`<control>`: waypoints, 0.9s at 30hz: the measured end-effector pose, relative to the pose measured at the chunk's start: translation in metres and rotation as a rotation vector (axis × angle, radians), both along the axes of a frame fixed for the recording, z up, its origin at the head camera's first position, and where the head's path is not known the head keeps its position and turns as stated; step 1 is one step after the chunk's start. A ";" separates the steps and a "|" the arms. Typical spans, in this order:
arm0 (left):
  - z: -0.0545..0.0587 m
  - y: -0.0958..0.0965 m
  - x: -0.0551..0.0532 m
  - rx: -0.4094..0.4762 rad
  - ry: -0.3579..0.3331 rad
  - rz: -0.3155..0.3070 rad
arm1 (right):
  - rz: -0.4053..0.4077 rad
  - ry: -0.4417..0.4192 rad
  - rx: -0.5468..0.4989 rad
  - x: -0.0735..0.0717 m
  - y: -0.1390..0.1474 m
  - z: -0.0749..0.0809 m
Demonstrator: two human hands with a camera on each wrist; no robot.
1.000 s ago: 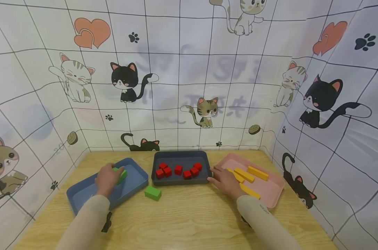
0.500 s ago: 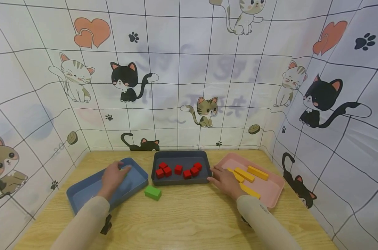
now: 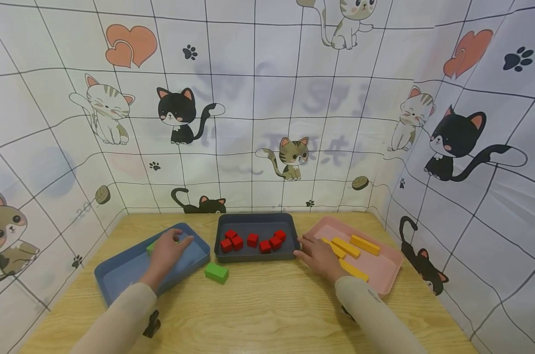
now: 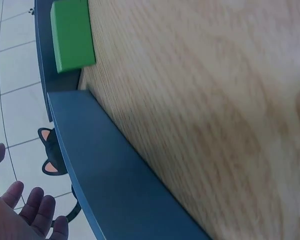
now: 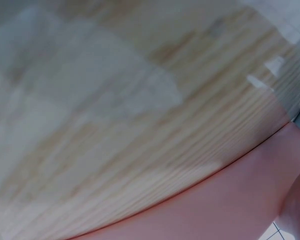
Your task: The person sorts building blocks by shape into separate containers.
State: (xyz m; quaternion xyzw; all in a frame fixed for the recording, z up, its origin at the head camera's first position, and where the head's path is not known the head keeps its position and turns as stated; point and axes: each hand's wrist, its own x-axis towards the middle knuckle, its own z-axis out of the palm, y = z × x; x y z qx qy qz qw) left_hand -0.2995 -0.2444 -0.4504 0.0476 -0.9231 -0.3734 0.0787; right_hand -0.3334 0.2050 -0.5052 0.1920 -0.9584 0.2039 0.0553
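Note:
Above the blue tray [image 3: 126, 275] is my left hand [image 3: 166, 253], its fingers relaxed and apart with nothing between them. In the left wrist view the fingers [image 4: 32, 212] show above the tray's wall, holding nothing. A green block [image 3: 150, 248] in that tray is partly hidden behind the hand. Another green block [image 3: 216, 273] lies on the table, between the blue tray and the dark tray [image 3: 258, 258]. My right hand [image 3: 319, 254] rests at the left rim of the pink tray [image 3: 389, 270], its fingertips close to the dark tray's right side.
Several red cubes [image 3: 252, 240] sit in the dark tray. The pink tray holds several yellow bars [image 3: 365, 245], some partly behind the right hand. A cat-printed cloth [image 3: 250, 98] stands behind and beside the wooden table [image 3: 258, 314].
My left hand has let go of the green block inside the blue tray and moved to the right. The right hand has stayed still.

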 end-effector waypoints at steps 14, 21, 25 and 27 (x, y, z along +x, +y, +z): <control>0.007 0.017 0.016 0.054 0.019 -0.052 | -0.004 0.000 -0.004 0.000 0.001 0.000; 0.010 0.030 0.023 0.069 0.030 -0.093 | -0.002 0.000 -0.007 0.000 0.001 0.000; 0.009 0.037 0.026 0.091 0.031 -0.123 | -0.001 -0.001 -0.015 0.001 0.001 0.002; 0.008 0.041 0.028 0.091 0.035 -0.130 | 0.000 -0.001 -0.014 0.001 0.000 0.002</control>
